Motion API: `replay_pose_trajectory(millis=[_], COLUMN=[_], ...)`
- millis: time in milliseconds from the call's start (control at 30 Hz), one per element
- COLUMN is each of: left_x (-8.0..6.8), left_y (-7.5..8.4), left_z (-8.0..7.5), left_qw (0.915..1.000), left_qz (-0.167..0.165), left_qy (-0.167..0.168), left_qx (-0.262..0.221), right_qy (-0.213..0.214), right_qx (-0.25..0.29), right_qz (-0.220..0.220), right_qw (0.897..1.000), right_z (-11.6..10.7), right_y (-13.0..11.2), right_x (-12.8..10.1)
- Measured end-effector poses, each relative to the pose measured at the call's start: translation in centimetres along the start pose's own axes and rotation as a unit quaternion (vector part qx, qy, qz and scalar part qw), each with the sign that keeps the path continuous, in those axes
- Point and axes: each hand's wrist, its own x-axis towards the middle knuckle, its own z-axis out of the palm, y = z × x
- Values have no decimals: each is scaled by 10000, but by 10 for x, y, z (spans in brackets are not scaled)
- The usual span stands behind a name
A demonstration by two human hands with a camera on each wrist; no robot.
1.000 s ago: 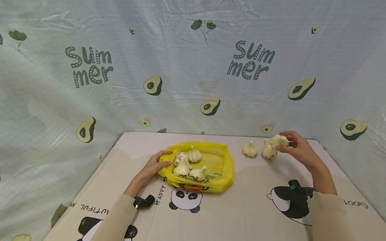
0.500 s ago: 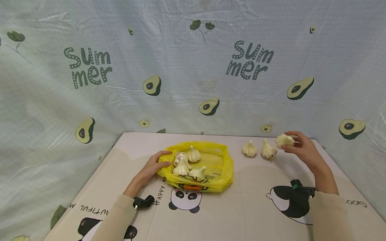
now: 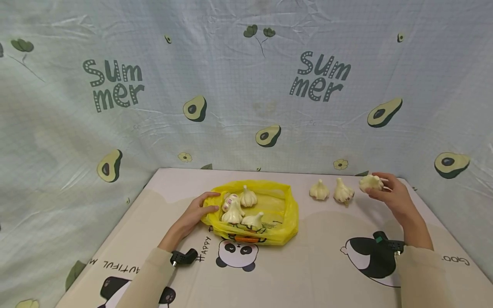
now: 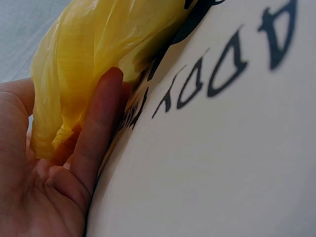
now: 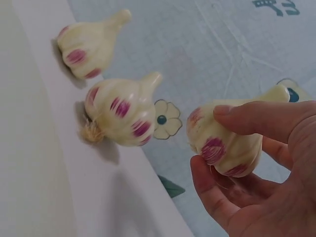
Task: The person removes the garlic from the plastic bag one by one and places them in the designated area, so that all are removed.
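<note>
My right hand [image 3: 394, 196] holds a garlic bulb [image 3: 370, 183] between thumb and fingers at the far right of the table. Purple patches show on this bulb in the right wrist view, and its stem points away toward the wall. To its left stand two more garlic bulbs, one nearer [image 3: 343, 191] and one farther [image 3: 319, 191]. My left hand [image 3: 195, 210] grips the left side of a yellow plastic bag [image 3: 291, 214], which lies spread open. In the left wrist view the fingers [image 4: 96, 126] lie around the bag's gathered edge. Several garlic bulbs [image 3: 233, 212] sit inside the bag's left half.
The table [image 3: 308, 265] has a pale cover printed with pandas and lettering. A light cloth wall [image 3: 231, 85] with avocado prints rises right behind the table's back edge and along both sides.
My right hand has moved to the right with its garlic bulb, away from the two standing bulbs, and slightly lower. The left hand and the bag stay where they were.
</note>
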Motion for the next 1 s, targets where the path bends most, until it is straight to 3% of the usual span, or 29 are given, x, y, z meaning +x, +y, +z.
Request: replay_pose_trajectory(millis=[400, 1000], left_x=[1, -1], left_y=[-1, 2], left_z=[0, 1], left_qw=[10000, 10000], left_qz=[2, -22], left_qy=[-5, -5], left_qx=[2, -33], right_qy=[4, -169], right_qx=[-285, -408], right_qz=[606, 1037], right_qw=[9978, 9936], right_z=[1, 4], right_y=[13, 28], right_x=[1, 2])
